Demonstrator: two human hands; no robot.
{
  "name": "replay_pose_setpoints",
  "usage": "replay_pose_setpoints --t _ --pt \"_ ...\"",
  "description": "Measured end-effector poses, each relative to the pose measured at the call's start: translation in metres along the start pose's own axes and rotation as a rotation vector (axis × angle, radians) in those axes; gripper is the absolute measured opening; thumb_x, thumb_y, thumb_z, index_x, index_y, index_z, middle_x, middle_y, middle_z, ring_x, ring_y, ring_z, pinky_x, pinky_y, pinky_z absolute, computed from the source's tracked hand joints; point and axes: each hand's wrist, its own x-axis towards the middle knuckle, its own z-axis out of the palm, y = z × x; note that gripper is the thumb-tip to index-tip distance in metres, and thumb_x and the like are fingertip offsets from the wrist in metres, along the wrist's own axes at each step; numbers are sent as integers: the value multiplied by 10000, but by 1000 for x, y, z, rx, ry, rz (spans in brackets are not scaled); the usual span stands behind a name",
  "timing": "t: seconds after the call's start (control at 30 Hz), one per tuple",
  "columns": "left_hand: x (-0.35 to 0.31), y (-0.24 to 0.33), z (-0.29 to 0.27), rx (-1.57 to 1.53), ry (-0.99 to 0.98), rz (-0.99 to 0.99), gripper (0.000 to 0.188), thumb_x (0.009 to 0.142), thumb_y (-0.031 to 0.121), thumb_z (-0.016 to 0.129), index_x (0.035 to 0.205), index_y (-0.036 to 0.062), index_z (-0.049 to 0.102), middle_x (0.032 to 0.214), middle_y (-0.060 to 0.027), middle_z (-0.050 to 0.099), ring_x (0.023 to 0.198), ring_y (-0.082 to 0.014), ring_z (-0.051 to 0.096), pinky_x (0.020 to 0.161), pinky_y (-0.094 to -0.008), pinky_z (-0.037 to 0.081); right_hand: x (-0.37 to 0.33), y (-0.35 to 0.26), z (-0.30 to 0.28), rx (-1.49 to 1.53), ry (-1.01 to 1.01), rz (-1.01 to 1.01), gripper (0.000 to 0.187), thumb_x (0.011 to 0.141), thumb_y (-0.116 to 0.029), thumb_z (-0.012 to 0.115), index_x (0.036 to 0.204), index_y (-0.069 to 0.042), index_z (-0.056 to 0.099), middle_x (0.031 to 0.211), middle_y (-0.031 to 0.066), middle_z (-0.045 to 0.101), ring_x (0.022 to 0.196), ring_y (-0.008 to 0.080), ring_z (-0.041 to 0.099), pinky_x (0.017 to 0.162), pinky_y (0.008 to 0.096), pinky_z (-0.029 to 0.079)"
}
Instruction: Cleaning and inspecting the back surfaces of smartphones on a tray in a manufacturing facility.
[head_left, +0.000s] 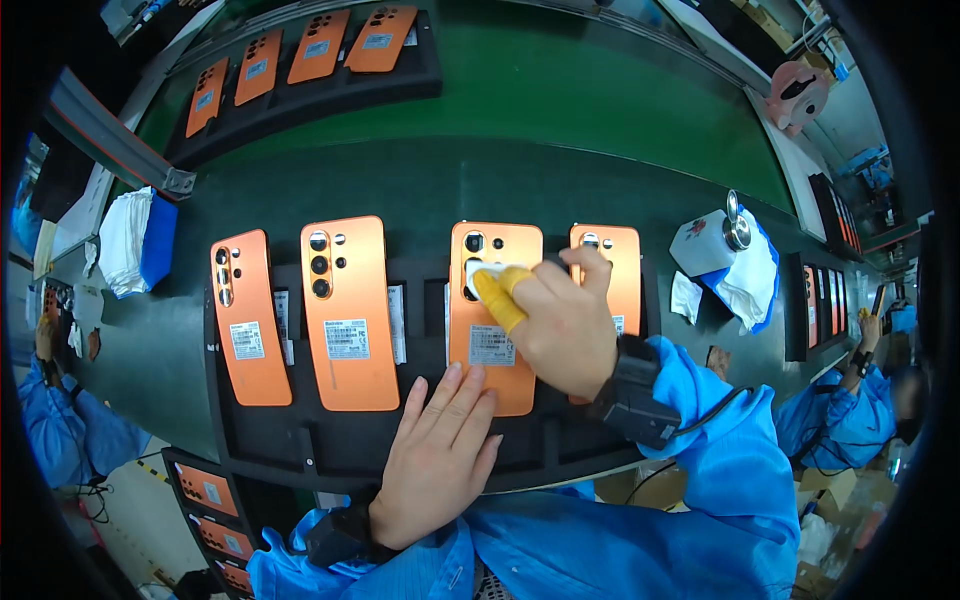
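Several orange smartphones lie camera side up in a black foam tray (270, 440). With yellow covers on its fingertips, my right hand (562, 325) pinches a white wiping cloth (484, 268) against the camera area of the third smartphone (520, 385). Flat and open, my left hand (440, 455) has its fingertips at the lower left edge of that same phone. To the left are a second smartphone (365, 383) and a first smartphone (262, 375). My right hand partly covers the fourth smartphone (625, 270).
A stack of white cloths (125, 240) in a blue holder stands left. At right are a white dispenser bottle (703, 245) and more white cloths (745, 285). Another phone tray (425, 70) sits on the green belt (570, 90). Co-workers' blue sleeves (70, 425) show at both sides.
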Motion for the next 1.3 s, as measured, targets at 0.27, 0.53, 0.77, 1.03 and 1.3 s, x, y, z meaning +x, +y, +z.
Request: replay_pose_setpoints --t 0.27,0.53,0.77,1.03,1.3 --pt "-1 -1 0 -3 -10 -13 462 797 158 683 1218 3 574 1380 -186 475 1325 -341 405 1095 -512 269 9 6 9 -36 76 -39 247 705 -161 681 944 -127 736 822 -35 582 772 137 546 902 441 313" --pt "0 -1 0 -7 -2 0 456 794 159 686 1212 13 580 1376 -181 482 1324 -334 409 1093 -508 275 9 11 9 -25 71 -88 215 724 -141 684 932 -118 732 778 -38 554 761 148 533 886 445 313" --pt "2 0 0 -6 -26 -17 448 795 166 685 1206 20 586 1374 -171 487 1327 -325 408 1097 -503 271 4 11 2 11 26 -178 196 624 -157 722 815 -117 730 815 -27 565 774 151 547 883 450 332" --pt "1 0 2 3 -26 -30 443 800 171 678 1212 35 588 1382 -155 484 1327 -318 409 1098 -509 265 33 22 5 16 131 45 141 702 -155 687 822 -87 714 824 4 555 755 154 540 869 459 329" --pt "1 0 0 33 -19 -37 452 790 172 684 1211 36 591 1366 -153 501 1319 -311 421 1101 -510 256 15 11 0 -147 -84 152 149 749 -75 616 864 -36 701 803 28 530 778 194 553 879 440 325"
